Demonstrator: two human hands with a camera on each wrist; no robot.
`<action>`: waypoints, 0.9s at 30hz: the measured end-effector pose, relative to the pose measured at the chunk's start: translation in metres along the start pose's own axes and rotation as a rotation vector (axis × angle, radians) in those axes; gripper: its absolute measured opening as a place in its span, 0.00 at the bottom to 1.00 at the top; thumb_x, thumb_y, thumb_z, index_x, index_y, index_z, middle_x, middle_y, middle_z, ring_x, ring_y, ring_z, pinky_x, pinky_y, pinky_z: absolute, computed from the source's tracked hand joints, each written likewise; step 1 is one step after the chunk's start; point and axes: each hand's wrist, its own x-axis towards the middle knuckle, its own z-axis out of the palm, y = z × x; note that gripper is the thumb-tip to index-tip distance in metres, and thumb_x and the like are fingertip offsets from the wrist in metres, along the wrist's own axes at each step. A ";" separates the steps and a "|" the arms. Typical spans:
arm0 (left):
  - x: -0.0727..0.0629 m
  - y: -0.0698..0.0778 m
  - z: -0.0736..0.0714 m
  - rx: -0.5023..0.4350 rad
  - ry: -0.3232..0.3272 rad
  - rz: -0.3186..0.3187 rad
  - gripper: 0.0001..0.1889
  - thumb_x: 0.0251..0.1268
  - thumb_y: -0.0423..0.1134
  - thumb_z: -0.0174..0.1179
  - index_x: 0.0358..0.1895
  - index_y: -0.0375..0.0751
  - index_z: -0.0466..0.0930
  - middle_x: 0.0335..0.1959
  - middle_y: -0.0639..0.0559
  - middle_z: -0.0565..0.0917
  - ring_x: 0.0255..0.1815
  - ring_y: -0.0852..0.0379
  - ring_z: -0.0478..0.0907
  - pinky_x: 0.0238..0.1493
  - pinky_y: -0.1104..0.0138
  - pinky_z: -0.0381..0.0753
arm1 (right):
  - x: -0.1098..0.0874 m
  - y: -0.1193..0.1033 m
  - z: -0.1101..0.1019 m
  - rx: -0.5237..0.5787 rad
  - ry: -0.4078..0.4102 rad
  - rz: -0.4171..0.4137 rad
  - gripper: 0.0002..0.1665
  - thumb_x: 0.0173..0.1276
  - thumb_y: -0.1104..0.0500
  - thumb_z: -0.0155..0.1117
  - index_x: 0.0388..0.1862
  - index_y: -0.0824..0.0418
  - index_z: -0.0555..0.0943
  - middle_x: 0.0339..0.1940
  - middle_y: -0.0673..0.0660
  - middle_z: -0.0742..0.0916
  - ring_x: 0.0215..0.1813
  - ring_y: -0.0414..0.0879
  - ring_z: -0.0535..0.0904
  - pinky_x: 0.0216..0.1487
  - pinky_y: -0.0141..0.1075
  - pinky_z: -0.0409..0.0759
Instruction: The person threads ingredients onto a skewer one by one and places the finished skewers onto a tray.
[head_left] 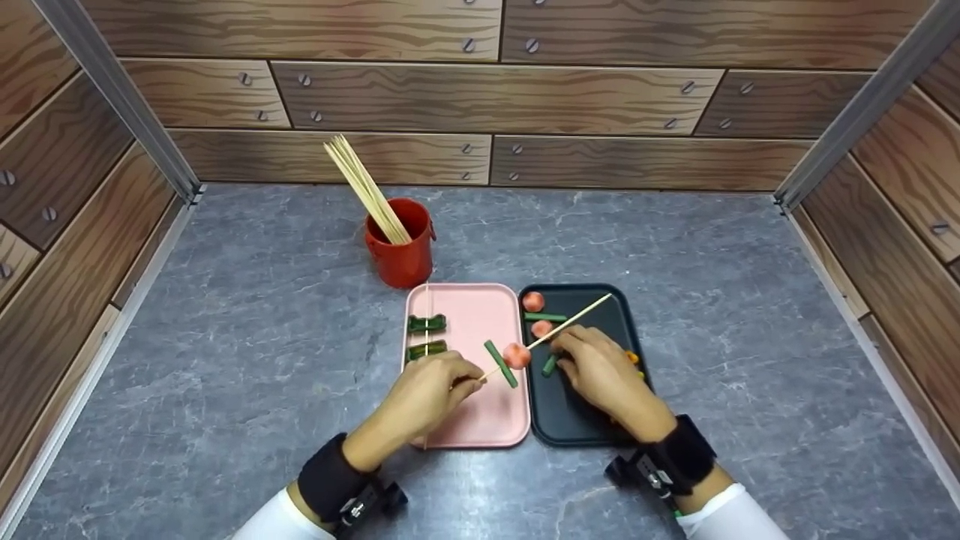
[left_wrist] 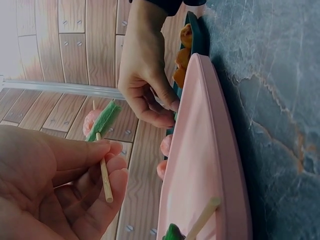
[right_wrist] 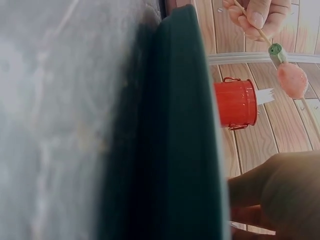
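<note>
Pale-wood skewer [head_left: 570,321], threaded with green stick [head_left: 501,364] and pink ball [head_left: 517,356]: pinches it in left hand [head_left: 431,386] above pink tray [head_left: 480,315] and dark tray [head_left: 559,427]; with bent fingers of right hand [head_left: 600,371], reaches to second green stick [head_left: 550,365], cannot tell if clamped.

Right hand [head_left: 600,367] partly hides green stick [head_left: 550,365] and orange bits [head_left: 633,358]; dark tray [right_wrist: 192,125] blurred, cropped in right wrist view.

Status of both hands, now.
Left hand: closed, pinching a skewer bearing a green stick and a pink piece.
Right hand: at a loose green piece over the dark tray; grip cannot be told.
</note>
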 end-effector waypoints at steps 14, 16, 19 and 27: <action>0.000 -0.001 0.002 0.011 0.000 0.003 0.04 0.67 0.35 0.70 0.41 0.42 0.93 0.35 0.50 0.91 0.38 0.52 0.89 0.45 0.59 0.88 | -0.002 0.000 -0.008 -0.019 -0.086 0.059 0.08 0.62 0.66 0.77 0.38 0.60 0.87 0.35 0.55 0.86 0.41 0.54 0.83 0.41 0.47 0.83; 0.000 -0.002 0.002 0.009 0.003 0.005 0.04 0.67 0.35 0.70 0.41 0.42 0.93 0.34 0.50 0.91 0.38 0.52 0.89 0.45 0.59 0.88 | -0.002 0.001 -0.008 -0.006 -0.072 0.052 0.08 0.62 0.66 0.76 0.38 0.60 0.86 0.35 0.55 0.87 0.41 0.55 0.84 0.42 0.48 0.84; 0.000 -0.002 0.002 0.010 0.003 0.008 0.04 0.67 0.35 0.70 0.41 0.42 0.93 0.34 0.50 0.91 0.38 0.52 0.89 0.45 0.59 0.88 | -0.002 0.003 -0.009 0.019 -0.039 0.042 0.08 0.63 0.66 0.76 0.39 0.61 0.86 0.36 0.56 0.89 0.42 0.56 0.86 0.46 0.50 0.85; 0.000 -0.002 0.003 0.005 -0.006 -0.003 0.04 0.67 0.35 0.70 0.41 0.43 0.93 0.35 0.50 0.91 0.38 0.52 0.89 0.45 0.59 0.87 | 0.000 0.004 -0.018 0.090 0.046 0.094 0.09 0.64 0.64 0.77 0.42 0.60 0.87 0.40 0.57 0.91 0.41 0.53 0.86 0.47 0.50 0.85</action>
